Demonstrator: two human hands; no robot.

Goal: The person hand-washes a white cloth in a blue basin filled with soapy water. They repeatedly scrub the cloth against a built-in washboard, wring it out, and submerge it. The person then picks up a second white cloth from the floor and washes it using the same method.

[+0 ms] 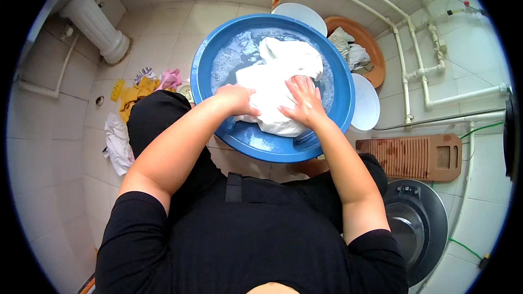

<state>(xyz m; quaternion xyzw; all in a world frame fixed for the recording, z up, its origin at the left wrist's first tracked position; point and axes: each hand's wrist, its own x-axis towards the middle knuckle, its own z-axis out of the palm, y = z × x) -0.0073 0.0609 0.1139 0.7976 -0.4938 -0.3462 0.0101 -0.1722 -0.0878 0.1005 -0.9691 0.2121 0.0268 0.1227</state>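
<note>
Hands: the left hand (235, 99) is closed, bunching the white garment (280, 84); the right hand (305, 100) lies open and flat, fingers spread, pressing on it.
Garment: soaked, heaped in soapy water at the middle of the blue basin (210, 60), which sits on the tiled floor (163, 27).
Spill risk: leaning hard on the near rim could tip the basin and slop suds out.
Slip risk: a wet floor would likely turn slick under the person's feet.
Mixing risk: splashes may reach the coloured clothes pile (139, 90) just beside the basin.
Nearby: the ridged washboard (417, 156) lies apart, to the right.
</note>
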